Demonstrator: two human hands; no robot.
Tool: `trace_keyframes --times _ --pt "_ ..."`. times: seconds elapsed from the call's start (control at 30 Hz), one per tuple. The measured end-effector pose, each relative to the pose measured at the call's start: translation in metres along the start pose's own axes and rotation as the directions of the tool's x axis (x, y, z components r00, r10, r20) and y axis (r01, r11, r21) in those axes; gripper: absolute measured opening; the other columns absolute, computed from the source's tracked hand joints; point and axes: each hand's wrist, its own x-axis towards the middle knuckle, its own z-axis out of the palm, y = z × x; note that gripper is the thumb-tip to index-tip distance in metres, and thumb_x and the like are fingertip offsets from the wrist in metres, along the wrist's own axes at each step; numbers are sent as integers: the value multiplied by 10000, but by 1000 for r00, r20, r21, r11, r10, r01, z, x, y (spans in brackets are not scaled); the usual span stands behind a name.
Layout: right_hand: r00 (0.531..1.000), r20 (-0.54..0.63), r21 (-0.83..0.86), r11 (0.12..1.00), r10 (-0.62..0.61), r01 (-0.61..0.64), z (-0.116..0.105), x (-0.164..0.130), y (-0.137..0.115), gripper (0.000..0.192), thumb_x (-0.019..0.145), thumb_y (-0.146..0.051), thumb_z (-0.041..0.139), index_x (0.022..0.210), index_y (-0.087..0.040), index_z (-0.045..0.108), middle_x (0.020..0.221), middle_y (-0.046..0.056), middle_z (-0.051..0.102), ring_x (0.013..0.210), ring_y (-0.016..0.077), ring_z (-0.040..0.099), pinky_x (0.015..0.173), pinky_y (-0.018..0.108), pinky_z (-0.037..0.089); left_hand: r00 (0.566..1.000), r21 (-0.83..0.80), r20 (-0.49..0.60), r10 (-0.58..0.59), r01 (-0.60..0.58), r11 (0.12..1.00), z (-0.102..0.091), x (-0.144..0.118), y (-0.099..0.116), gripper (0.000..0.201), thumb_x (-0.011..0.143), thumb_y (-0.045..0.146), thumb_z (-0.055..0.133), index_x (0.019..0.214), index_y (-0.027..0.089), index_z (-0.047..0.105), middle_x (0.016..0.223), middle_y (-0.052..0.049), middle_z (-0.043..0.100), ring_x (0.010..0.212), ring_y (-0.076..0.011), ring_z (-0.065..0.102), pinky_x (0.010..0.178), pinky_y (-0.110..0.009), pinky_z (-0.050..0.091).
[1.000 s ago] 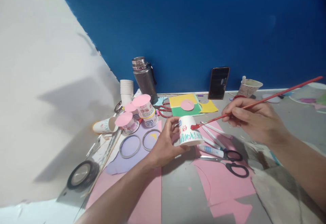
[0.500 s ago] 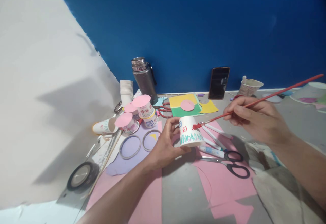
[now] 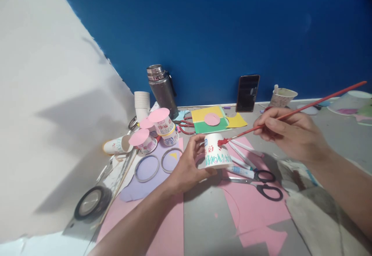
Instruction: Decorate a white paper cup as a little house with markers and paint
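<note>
A white paper cup (image 3: 213,156), bottom up and slightly tilted, is gripped by my left hand (image 3: 188,166) just above the table. Its side carries a blue window, red flower-like marks and green grass strokes. My right hand (image 3: 286,132) is closed around a long red paintbrush (image 3: 305,110). The brush's red-wet bristles touch the cup's upper right side, where a red patch shows. Behind my left hand stand several decorated cups (image 3: 162,126) topped with pink paper discs. Black-handled scissors (image 3: 264,182) and several white markers (image 3: 242,155) lie right of the cup, on pink paper (image 3: 255,205).
At the back are a steel flask (image 3: 162,93), a stack of paper cups (image 3: 142,104), a propped phone (image 3: 247,93) and yellow-green paper (image 3: 203,122). Tape rings (image 3: 147,168) rest on purple paper at left, near a black tape roll (image 3: 93,203). A grey cloth (image 3: 316,217) lies at right.
The brush tip has shifted slightly left and up on the cup, and the red patch looks a little larger. Both hands keep their grips. The whole view has shifted a little.
</note>
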Motion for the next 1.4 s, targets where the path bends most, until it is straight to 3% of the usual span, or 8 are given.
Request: trace_keyframes --times 0.47,0.67,1.17,1.4 --pt "1000 -1 5 1000 18 -18 2 0 -5 306 781 -510 907 761 -215 831 691 69 725 559 151 567 477 286 429 1000 16 3 -3 3 1000 -1 0 -2 836 733 233 939 1423 320 475 1582 -108 503 1493 -360 496 1250 -546 394" --pt "997 -65 25 999 34 -33 -1 2 -7 343 733 -538 931 733 -218 808 668 64 716 544 149 534 483 299 412 1000 -4 8 18 -18 1000 1 1 1 805 723 205 933 1388 317 493 1562 -101 536 1482 -354 511 1257 -543 383" --pt "1000 22 -57 998 17 -16 -7 2 -1 259 861 -555 817 733 -333 784 724 74 710 581 218 535 482 385 380 1000 -11 25 6 -6 1000 1 0 3 830 727 269 957 1406 325 484 1575 -110 534 1499 -361 496 1249 -553 388" --pt "1000 -9 -19 1000 20 -20 -7 2 -2 297 830 -545 849 741 -273 771 704 72 698 577 208 551 478 369 385 1000 -12 22 12 -12 1000 0 0 2 838 715 252 963 1404 334 493 1575 -97 538 1496 -360 499 1256 -543 373"
